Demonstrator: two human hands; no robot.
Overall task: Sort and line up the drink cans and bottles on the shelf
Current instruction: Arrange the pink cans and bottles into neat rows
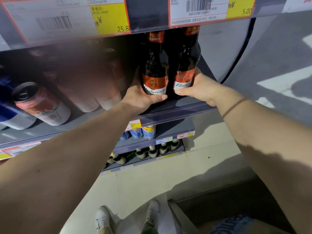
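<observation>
Blue can (10, 114) is sitting at the far left of the shelf (177, 108), partly cut off by the frame edge. Red can (42, 105) is standing just beside it, black top facing the camera. Further red cans (87, 92) are standing behind and to its right; they are blurred and their count cannot be told.

Left hand (143, 97) is grasping the left bottle (154, 65) low on its body, thumb lying across the front under the label, fingers wrapping behind. The bottle is dark glass with a red and white Budweiser label and is standing upright near the shelf's front edge.

Right bottle (186, 61) is standing upright just beside the left one; whether the two are touching cannot be told. Right hand (200, 88) is grasping it at label height, thumb pressing across the front below the label, fingers curling round the far side. A thin band (234, 105) is circling the right wrist.

Both bottles are occupying the right end of the shelf, their necks reaching up to the price strip of the shelf above. Price tags (111, 17) with yellow panels are hanging on that strip.

Below, lower shelves are carrying blue cans (143, 131) and green-capped bottles (152, 151). White shoes (104, 218) are showing on the pale floor (143, 183).
</observation>
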